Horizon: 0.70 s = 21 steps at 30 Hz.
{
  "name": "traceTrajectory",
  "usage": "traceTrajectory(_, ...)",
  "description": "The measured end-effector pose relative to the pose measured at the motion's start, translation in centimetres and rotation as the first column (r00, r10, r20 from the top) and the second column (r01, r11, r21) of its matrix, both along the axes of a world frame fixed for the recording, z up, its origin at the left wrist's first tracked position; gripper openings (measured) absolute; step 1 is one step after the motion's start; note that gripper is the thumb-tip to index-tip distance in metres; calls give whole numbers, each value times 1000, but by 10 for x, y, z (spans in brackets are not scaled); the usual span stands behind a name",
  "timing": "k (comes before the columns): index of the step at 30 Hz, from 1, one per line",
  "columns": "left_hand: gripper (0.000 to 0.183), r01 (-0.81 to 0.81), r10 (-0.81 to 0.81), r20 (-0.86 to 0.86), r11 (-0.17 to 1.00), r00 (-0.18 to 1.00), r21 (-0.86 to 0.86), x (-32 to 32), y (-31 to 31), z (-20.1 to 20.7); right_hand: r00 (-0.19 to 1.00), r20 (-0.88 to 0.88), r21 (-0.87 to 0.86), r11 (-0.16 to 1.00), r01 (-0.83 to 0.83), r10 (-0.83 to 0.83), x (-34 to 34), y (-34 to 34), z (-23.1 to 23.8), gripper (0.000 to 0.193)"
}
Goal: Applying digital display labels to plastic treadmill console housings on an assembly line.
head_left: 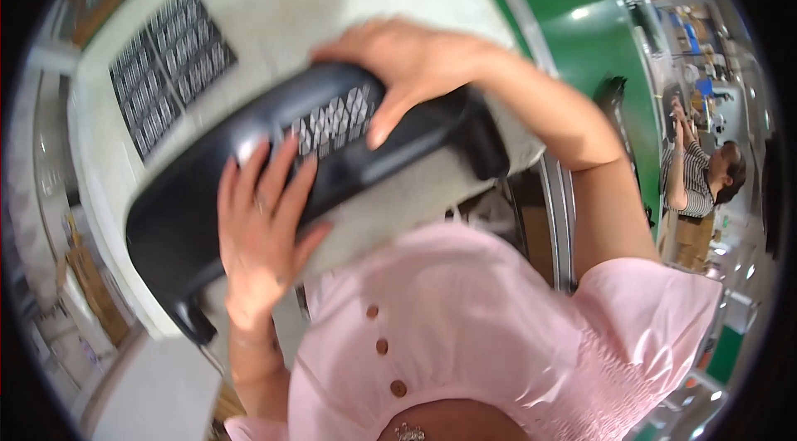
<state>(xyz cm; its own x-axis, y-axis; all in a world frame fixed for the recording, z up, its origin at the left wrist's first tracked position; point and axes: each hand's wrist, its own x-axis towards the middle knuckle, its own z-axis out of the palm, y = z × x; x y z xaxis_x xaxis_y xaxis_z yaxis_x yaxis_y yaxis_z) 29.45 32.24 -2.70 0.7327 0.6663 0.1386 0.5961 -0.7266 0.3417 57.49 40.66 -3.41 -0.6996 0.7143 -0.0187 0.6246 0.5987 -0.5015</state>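
Left hand [266, 221] and right hand [419, 63] lie splayed on the black panel [340, 173], ten o'clock from the torso [448, 308]; I'd call this smoothing its patterned patch [332, 119], needing even pressure next.

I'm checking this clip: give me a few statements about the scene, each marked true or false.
1. The left hand rests on the black part. True.
2. The right hand hangs clear of the black part. False: it lies over the far edge.
3. The table under the black part is green. False: the table is white.
4. Dark patterned sheets lie on the table. True.
5. The co-worker's top is plain pink. False: it is striped.
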Motion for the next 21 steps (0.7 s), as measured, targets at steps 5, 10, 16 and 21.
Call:
traceTrajectory(5,54,-59,48,79,989,996,134,-2,-17,-8,992,81,-551,834,-32,92,-48,52,-20,78)
traceTrajectory(10,31,-80,-34,292,926,956,369,8,-30,23,993,54,-656,753,-47,109,7,12,107,70)
traceTrajectory(16,30,138,-396,280,757,874,639,92,13,52,882,-98,-275,865,420,-460,75,-117,223,59)
traceTrajectory(21,38,422,-511,337,854,791,305,125,41,39,717,95,332,701,631,-690,127,-179,249,44)
